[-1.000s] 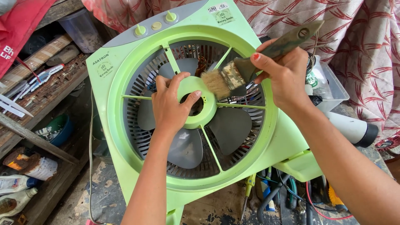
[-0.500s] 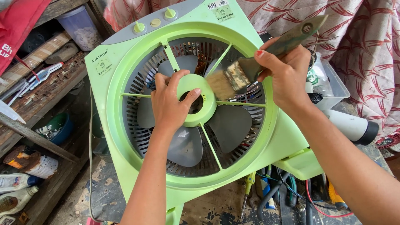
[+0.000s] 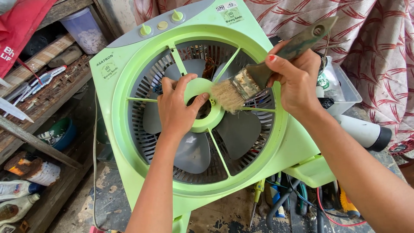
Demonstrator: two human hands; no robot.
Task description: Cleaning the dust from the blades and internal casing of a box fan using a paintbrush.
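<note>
Fingers (image 3: 290, 69) around paintbrush (image 3: 258, 77), bristles beside hub ring (image 3: 202, 125).
</note>
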